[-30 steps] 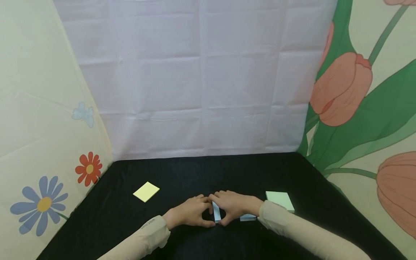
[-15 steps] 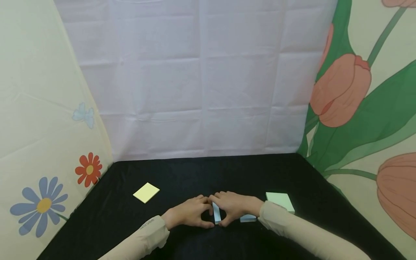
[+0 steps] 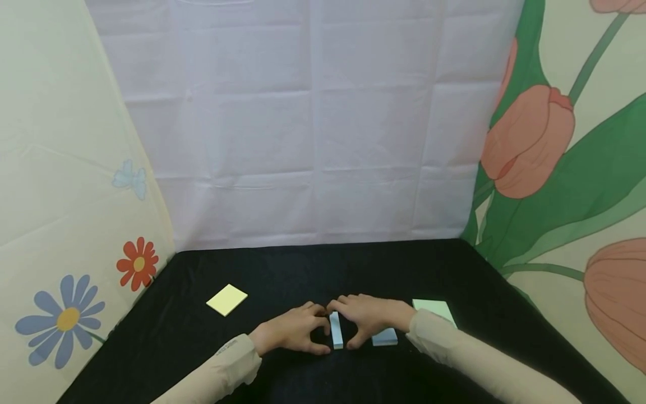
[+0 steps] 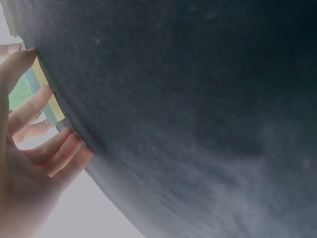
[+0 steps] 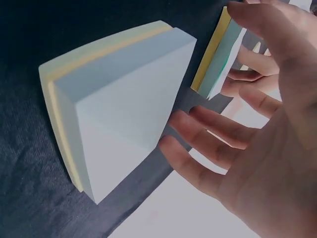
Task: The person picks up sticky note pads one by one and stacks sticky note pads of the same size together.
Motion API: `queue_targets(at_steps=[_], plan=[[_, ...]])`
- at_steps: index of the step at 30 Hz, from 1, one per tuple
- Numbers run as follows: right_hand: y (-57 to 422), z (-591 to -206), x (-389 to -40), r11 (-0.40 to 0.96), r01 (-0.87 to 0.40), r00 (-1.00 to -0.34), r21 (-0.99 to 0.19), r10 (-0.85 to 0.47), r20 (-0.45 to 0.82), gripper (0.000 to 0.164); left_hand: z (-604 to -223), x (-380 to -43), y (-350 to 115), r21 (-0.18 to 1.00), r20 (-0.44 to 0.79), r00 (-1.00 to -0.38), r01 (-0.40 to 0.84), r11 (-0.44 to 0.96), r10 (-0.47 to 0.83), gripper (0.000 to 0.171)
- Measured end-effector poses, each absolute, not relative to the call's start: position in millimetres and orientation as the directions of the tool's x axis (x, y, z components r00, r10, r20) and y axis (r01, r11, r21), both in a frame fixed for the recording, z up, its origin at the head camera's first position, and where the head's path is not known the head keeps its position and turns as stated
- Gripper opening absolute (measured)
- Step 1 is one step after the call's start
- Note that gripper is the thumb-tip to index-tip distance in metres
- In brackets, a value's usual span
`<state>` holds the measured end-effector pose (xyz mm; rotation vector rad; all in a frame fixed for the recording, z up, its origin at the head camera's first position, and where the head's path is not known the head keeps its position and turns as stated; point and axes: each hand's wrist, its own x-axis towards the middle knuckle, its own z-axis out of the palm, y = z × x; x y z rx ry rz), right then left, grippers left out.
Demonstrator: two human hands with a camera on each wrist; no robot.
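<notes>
The narrow pad lies on the bench between my left grip and right grip, within reach of both, I judge. Both curve loosely, pinching nothing; whether either touches it I cannot tell. The square pad seems set apart for room.

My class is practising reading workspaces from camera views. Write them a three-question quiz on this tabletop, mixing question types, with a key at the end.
1. Multiple choice: in the head view, what colour is the leftmost square on the black surface? (a) pink (b) yellow (c) purple
2. True or false: in the head view, the narrow pale-blue strip lies between the left hand and the right hand.
3. Short answer: in the head view, what hides part of the pale-green pad?

Key: 1. b; 2. True; 3. The right sleeve.
</notes>
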<state>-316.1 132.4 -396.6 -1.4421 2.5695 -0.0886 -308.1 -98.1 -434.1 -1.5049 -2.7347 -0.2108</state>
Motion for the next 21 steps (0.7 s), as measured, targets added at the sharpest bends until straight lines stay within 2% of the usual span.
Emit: queue_targets(at_steps=[8,17,21], plan=[[140,-392,-315,0.56,-0.818,-0.54,-0.129,-0.826,-0.162,0.075,-435,-310,-104,0.104,0.065,-0.569,0.821,0.561,0.82,0.043],[146,-388,-315,0.559,-0.821,-0.545,-0.119,-0.828,-0.13,0.068,-433,-312,-112,0.091,0.091,-0.565,0.824,0.559,0.82,0.043],[149,-386,-313,0.559,-0.823,-0.553,-0.104,-0.829,-0.08,0.056,-432,-314,-116,0.088,0.12,-0.561,0.828,0.554,0.819,0.039]])
